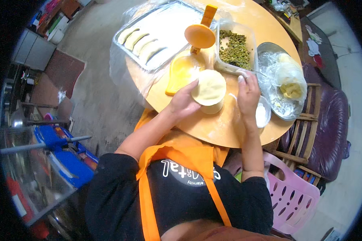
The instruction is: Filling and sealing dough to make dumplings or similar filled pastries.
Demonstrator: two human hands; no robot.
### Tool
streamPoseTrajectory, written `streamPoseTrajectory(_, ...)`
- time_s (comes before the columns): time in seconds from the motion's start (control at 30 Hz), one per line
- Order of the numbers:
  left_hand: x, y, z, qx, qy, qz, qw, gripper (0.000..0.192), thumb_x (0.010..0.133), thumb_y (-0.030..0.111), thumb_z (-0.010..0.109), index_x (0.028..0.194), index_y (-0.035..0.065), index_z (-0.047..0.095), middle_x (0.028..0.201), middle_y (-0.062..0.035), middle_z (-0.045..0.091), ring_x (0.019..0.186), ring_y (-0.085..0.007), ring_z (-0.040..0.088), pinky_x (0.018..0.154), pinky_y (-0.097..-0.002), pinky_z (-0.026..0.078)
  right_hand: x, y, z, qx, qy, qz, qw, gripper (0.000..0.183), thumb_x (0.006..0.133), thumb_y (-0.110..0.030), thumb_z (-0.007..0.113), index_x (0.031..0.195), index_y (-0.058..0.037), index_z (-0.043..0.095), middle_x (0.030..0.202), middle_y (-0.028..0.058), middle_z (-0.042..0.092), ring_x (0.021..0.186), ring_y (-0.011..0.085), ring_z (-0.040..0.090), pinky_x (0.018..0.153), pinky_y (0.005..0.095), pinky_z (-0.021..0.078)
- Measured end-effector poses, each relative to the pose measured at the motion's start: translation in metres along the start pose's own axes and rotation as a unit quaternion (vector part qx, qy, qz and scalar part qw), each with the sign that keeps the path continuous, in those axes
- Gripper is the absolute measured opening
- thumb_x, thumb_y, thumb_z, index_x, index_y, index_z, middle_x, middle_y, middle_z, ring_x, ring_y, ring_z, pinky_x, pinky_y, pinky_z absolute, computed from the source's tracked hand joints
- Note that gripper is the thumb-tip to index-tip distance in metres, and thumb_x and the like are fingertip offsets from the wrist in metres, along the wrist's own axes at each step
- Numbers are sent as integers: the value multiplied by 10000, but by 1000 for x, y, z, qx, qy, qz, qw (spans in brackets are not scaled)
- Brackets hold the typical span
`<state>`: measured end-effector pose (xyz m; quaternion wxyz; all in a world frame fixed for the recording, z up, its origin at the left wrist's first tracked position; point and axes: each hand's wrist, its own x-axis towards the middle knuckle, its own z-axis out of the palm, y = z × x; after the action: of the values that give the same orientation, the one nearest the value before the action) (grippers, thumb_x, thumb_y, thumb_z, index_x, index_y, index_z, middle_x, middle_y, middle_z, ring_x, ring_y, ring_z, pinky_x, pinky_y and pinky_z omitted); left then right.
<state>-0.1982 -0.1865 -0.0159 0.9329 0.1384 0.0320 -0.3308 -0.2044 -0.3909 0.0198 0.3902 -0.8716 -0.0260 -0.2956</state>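
Note:
My left hand (185, 98) holds a flat, pale round of dough (209, 87) by its left edge. Beneath it, partly hidden, at least one more dough round (213, 109) lies on the wooden table. My right hand (249, 93) is raised by the near corner of a clear plastic container (254, 45) of greenish beans (234, 49). Its fingers are curled, and I cannot tell whether they grip anything. A thin spoon handle (258, 72) sticks out of the beans close to those fingers. Just beyond my left hand sits a yellow-orange plastic dough press (176, 79), opened out.
Several crescent-shaped dough pieces (151, 49) lie on a foil-lined tray (181, 22) at the far left. A metal platter (284, 114) at right carries bagged dough (291, 75). White powder fills a small bowl (261, 116) beside my right wrist. A pink plastic basket (292, 192) stands below.

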Motion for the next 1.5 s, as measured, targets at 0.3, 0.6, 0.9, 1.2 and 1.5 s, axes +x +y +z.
streamPoseTrajectory(0.3, -11, 24, 7, 206, 20, -6, 978, 490, 951, 139, 540, 1398, 14, 385, 1372, -166, 503, 1250, -296, 527, 1050, -454, 455, 107, 57, -14, -328, -261, -134, 898, 88, 717, -60, 622, 710, -42, 708, 748, 204, 664, 735, 384, 657, 695, 466, 521)
streamPoseTrajectory(0.6, 31, 36, 6, 46, -55, -33, 997, 488, 996, 218, 459, 1416, -12, 369, 1394, -170, 490, 1275, -303, 499, 1105, -455, 381, 142, 81, 5, -429, -199, -199, 858, 108, 733, -17, 575, 698, -58, 668, 723, 183, 653, 691, 354, 680, 588, 429, 543)
streamPoseTrajectory(0.9, 59, 26, 20, 52, -11, -45, 998, 483, 1019, 251, 406, 1437, 15, 351, 1422, -167, 464, 1300, -307, 474, 1116, -463, 364, 129, 57, 9, -238, -463, -64, 851, 167, 799, -118, 624, 912, -69, 737, 841, 166, 699, 808, 318, 677, 717, 411, 529)
streamPoseTrajectory(1.2, 52, 39, 28, 7, -59, -29, 998, 482, 1006, 270, 462, 1415, 30, 378, 1422, -178, 463, 1300, -332, 474, 1102, -503, 376, 147, 59, -43, -121, -377, 13, 918, 195, 866, -85, 618, 1012, 3, 713, 789, 127, 698, 728, 201, 659, 686, 331, 509)
streamPoseTrajectory(1.5, 73, 25, 54, -21, -18, -26, 999, 427, 1041, 255, 333, 1376, 0, 402, 1367, -194, 502, 1246, -334, 521, 1086, -475, 410, 102, 0, -62, -49, -297, -89, 950, 155, 852, -71, 635, 983, -50, 715, 844, 125, 680, 715, 274, 664, 664, 349, 521)
